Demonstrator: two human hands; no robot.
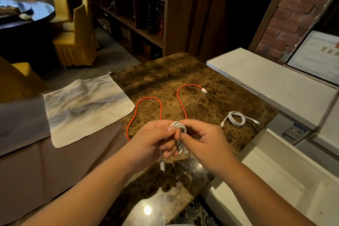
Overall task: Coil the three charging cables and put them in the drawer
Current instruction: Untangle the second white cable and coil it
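Note:
A grey-white cable point(180, 128) is wound into a small bundle between both hands over the brown marble counter point(183, 71). My left hand point(152, 140) grips the bundle, and one plug end hangs below its fingers. My right hand point(203, 142) pinches the bundle from the right side. A red cable point(160, 105) lies uncoiled in loose curves on the counter behind my hands. A white cable point(236, 119) lies loosely coiled at the right. An open white drawer point(275, 174) is at the lower right, below the counter edge.
A stained white cloth point(86, 106) lies at the left, half on the counter and half on a brown surface point(36, 161). A white cabinet top point(266, 79) is at the right. Behind stand bookshelves point(132, 9), yellow chairs point(77, 38) and a round table.

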